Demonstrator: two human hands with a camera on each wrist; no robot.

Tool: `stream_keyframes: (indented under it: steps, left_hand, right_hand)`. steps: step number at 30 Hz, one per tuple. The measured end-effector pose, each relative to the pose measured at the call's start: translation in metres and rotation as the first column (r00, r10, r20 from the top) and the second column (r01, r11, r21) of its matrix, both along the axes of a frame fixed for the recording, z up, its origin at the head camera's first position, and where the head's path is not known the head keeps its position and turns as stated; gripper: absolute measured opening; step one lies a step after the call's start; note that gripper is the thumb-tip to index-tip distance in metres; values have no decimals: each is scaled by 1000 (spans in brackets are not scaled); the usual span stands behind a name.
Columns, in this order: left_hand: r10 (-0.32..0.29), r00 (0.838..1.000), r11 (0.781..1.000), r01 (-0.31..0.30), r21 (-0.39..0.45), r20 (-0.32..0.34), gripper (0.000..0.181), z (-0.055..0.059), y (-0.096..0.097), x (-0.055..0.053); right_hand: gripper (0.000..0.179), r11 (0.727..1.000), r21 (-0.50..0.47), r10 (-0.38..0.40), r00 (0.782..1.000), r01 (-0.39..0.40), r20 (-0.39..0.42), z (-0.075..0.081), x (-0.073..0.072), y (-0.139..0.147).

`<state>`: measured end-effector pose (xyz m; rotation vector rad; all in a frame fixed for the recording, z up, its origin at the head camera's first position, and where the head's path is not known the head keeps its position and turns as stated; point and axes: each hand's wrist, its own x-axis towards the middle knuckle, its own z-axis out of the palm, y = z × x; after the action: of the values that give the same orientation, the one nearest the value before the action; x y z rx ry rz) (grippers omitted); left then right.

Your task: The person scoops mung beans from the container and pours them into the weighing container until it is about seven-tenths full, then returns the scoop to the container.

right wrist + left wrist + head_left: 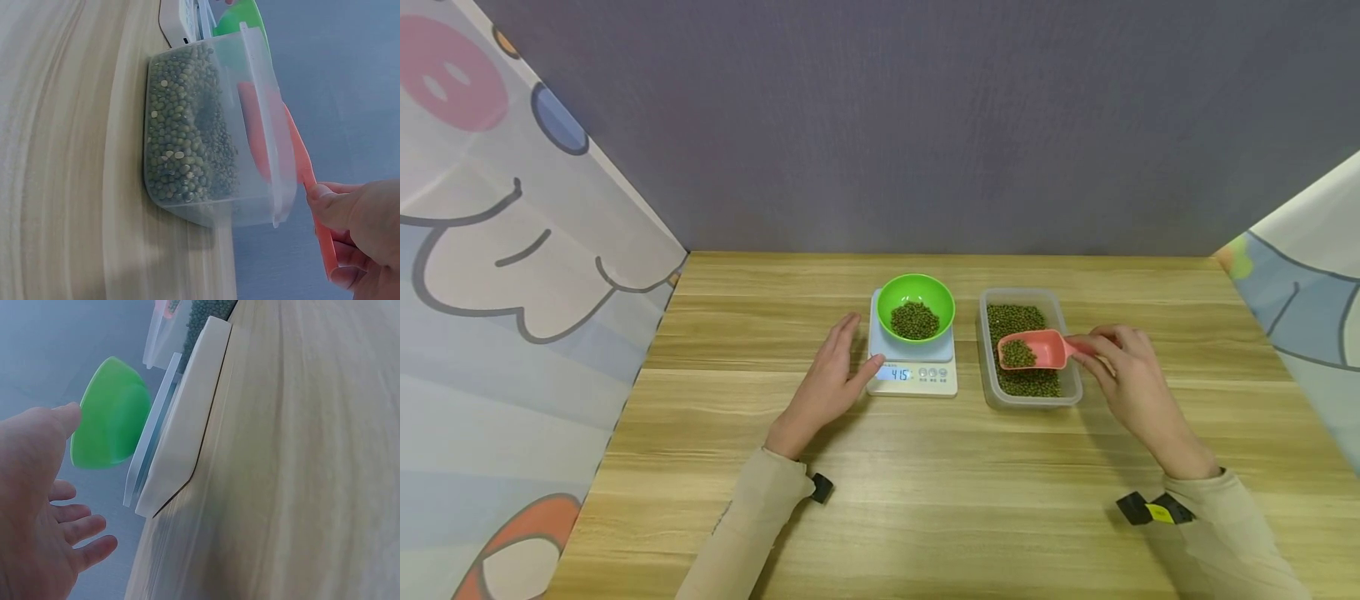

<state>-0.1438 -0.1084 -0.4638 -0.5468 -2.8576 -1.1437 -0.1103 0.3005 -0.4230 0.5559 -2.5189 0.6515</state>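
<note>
Right hand [1137, 383] pinches the scoop [1048, 348] by its handle, left hand [826, 379] spread near the scale [917, 389], and lifting level from the box [1033, 402] should avoid spilling beans [1018, 355].

Narrow gap between scale [917, 388] and tub [1032, 402], scoop [1051, 348] over tub, free tabletop [970, 500] between sleeves [756, 508]

the bare left hand [827, 379] points forward, its fingers straight and the thumb spread well apart. the bare right hand [1138, 392] curls its fingers and thumb in a grip. the beige-sleeved left forearm [748, 521] and beige-sleeved right forearm [1232, 529] angle inward.
</note>
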Motion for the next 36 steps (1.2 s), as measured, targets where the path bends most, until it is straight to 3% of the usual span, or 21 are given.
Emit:
stream_keyframes:
  steps: [16, 27, 36]
  left_hand:
    - [-2, 999, 999, 4, 32, -47, 80, 2, 4, -5]
    - [-19, 998, 998, 23, 65, -56, 78, 1, 13, -13]
    - [-14, 998, 996, 20, 89, -61, 79, 3, 18, -15]
  right_hand:
    - [31, 1000, -26, 7, 999, -7, -33, 23, -9, -12]
    - [24, 997, -72, 24, 999, -27, -38, 39, -30, -50]
    - [21, 996, -82, 25, 998, -30, -62, 40, -43, -77]
